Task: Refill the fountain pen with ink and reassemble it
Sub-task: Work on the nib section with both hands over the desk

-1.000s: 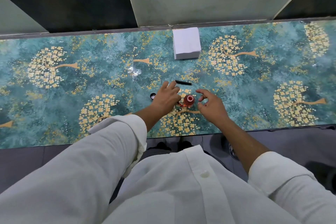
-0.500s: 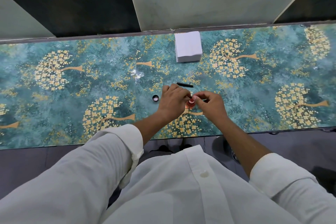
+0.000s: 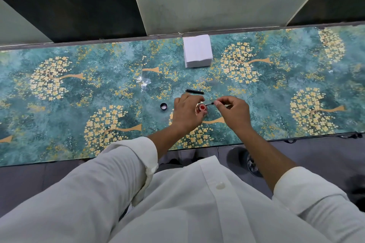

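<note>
A small red ink bottle (image 3: 201, 107) stands open on the table, and my left hand (image 3: 186, 113) grips it from the left side. My right hand (image 3: 233, 113) pinches a thin dark pen part (image 3: 209, 104) whose tip points at the bottle's mouth. Just beyond my hands a black pen barrel (image 3: 194, 91) lies flat on the table. The bottle's black cap (image 3: 163, 106) sits to the left of my left hand. How far the pen part's tip reaches into the ink is too small to tell.
A white stack of tissues (image 3: 197, 51) rests at the table's far edge, against a pale wall panel. The table (image 3: 79, 94) has a glossy teal cover with gold tree patterns. Its near edge runs just in front of my forearms.
My right hand came in to the bottle, took the thin pen part and now holds it a little to the right, tip at the bottle's mouth. My left hand stays on the bottle.
</note>
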